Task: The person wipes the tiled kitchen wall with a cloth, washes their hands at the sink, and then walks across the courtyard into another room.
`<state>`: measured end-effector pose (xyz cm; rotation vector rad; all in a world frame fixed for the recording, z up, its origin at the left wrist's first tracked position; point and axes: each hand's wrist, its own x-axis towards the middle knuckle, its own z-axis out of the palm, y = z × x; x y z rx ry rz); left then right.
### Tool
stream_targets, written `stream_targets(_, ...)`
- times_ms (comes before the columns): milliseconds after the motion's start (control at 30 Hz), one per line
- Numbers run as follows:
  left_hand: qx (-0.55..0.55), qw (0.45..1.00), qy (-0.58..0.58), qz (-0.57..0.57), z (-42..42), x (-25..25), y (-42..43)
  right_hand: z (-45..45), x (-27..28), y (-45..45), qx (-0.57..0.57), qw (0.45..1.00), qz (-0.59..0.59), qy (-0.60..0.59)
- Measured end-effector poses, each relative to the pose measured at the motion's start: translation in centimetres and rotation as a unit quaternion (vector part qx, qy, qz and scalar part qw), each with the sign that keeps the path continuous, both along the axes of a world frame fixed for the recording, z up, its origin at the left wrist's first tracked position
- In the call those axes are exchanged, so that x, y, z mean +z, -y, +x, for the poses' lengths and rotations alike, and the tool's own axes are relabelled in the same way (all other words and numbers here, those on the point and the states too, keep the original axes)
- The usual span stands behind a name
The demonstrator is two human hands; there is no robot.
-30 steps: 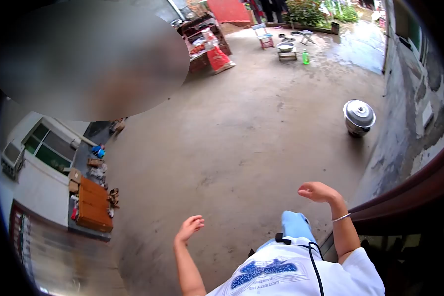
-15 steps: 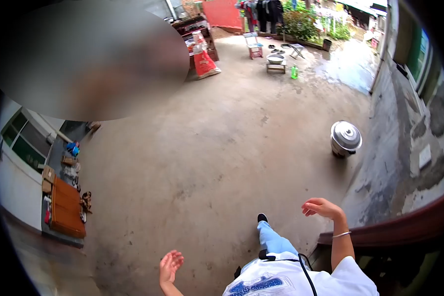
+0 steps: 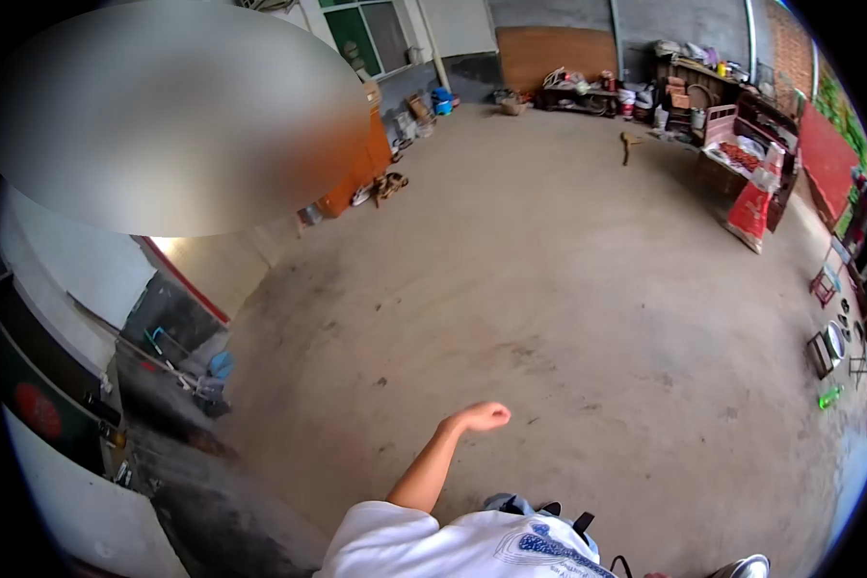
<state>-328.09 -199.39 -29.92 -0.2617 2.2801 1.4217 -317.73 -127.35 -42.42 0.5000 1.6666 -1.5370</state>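
Note:
My left hand [image 3: 484, 416] is held out in front of the white shirt [image 3: 433, 544] I wear, over the concrete floor [image 3: 549, 337]. Its fingers are curled in, and nothing shows in them. The hand touches no object. My right hand does not show clearly; the bottom edge of the view cuts that side off. At the lower right edge, part of a metal pot with a lid [image 3: 748, 566] shows.
An orange-brown cabinet [image 3: 356, 173] stands by the left wall. Clutter, with a blue dustpan-like item [image 3: 221, 364], lies lower left. At the far right are a red-and-white sack [image 3: 753, 207], a basin on a stool [image 3: 833, 342] and a green bottle [image 3: 829, 397]. A blurred patch hides the upper left.
My view has swung left, so the sack, basin and pot now appear farther right. My left hand has gone from open to curled, and my right hand has dropped out of clear sight.

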Motion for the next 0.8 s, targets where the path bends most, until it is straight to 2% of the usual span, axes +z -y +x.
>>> stream_targets(33, 0.002, 0.998, -0.029, 0.058, -1.2, 2.1, 0.6, -3.2, -0.5, -1.0, -0.023, 0.999, 0.026, -0.004)
stream_targets(100, 0.017, 0.987, -0.083, 0.135, 0.1, 4.9, -1.0, -8.0, -8.5, -6.3, -0.299, 0.949, -0.086, 0.055)
stream_targets(133, 0.031, 0.970, -0.140, 0.195, -6.3, 8.4, 1.4, -16.7, -5.6, -4.2, -0.172, 0.982, -0.045, -0.068)
stream_targets(167, 0.036, 0.943, -0.219, 0.247, -4.5, 13.3, 0.0, -19.4, -1.3, -6.0, -0.041, 0.977, -0.016, -0.209)
stream_targets(200, 0.043, 0.922, -0.266, 0.278, -4.8, 17.3, -0.2, -22.2, 4.5, -4.5, -0.143, 0.953, -0.155, -0.217)
stream_targets(233, 0.053, 0.899, -0.305, 0.309, -3.9, 19.6, 0.0, -21.8, 14.4, 2.3, -0.233, 0.922, -0.106, -0.291)
stream_targets(267, 0.052, 0.901, -0.303, 0.308, -4.9, 19.6, 1.5, -23.5, 18.8, 6.2, -0.277, 0.873, -0.146, -0.374)
stream_targets(300, -0.011, 0.826, -0.358, 0.434, -5.9, 19.0, 3.0, -24.4, 20.5, 8.2, -0.319, 0.813, -0.181, -0.452)
stream_targets(333, -0.071, 0.727, -0.404, 0.551, -7.2, 18.2, 4.3, -25.7, 19.2, 7.8, -0.323, 0.813, -0.177, -0.451)
stream_targets(367, -0.077, 0.725, -0.402, 0.554, -9.1, 16.2, 5.4, -28.2, 17.2, 7.6, -0.289, 0.784, -0.342, -0.430)
stream_targets(400, -0.038, 0.693, -0.368, 0.619, -10.8, 13.1, 6.4, -30.3, 14.9, 7.9, -0.245, 0.731, -0.497, -0.399)
stream_targets(433, -0.001, 0.657, -0.329, 0.679, -12.5, 9.7, 7.7, -31.9, 14.1, 12.1, -0.197, 0.727, -0.539, -0.377)
stream_targets(467, 0.122, 0.745, -0.240, 0.610, -14.4, 6.2, 9.4, -33.3, 11.4, 15.0, -0.372, 0.791, -0.397, -0.278)
stream_targets(500, 0.216, 0.837, -0.142, 0.482, -16.3, 1.8, 10.4, -34.3, 9.5, 17.4, -0.225, 0.908, -0.261, -0.237)
stream_targets(533, 0.241, 0.942, -0.095, 0.212, -16.9, -4.8, 11.7, -33.8, 6.2, 17.6, -0.153, 0.976, -0.071, -0.135)
stream_targets(567, 0.168, 0.960, 0.097, -0.202, -17.2, -10.0, 12.4, -33.6, 0.6, 17.6, -0.064, 0.989, 0.078, -0.104)
stream_targets(600, -0.130, 0.924, 0.213, -0.288, -16.4, -18.7, 16.5, -32.8, -6.5, 16.9, 0.096, 0.959, 0.254, -0.085)
stream_targets(633, -0.064, 0.958, 0.244, -0.136, -15.6, -21.9, 18.4, -30.4, -11.9, 16.0, 0.237, 0.908, 0.347, 0.013)
stream_targets(667, 0.011, 0.959, 0.284, 0.015, -15.0, -24.3, 19.8, -26.6, -17.2, 15.9, 0.242, 0.898, 0.336, 0.150)
stream_targets(700, 0.262, 0.886, 0.336, 0.181, -14.7, -17.5, 16.5, -26.4, -4.2, 21.3, -0.055, 0.965, 0.156, 0.204)
stream_targets(733, 0.304, 0.860, 0.295, 0.284, -14.1, -19.5, 17.2, -25.1, -3.3, 22.7, -0.183, 0.955, 0.083, 0.217)
stream_targets(767, 0.248, 0.879, 0.286, 0.289, -15.0, -24.4, 20.5, -24.1, -2.7, 23.3, -0.296, 0.930, 0.011, 0.218)
stream_targets(800, 0.217, 0.885, 0.303, 0.281, -16.6, -24.3, 22.0, -23.8, -2.8, 23.4, -0.330, 0.917, 0.009, 0.223)
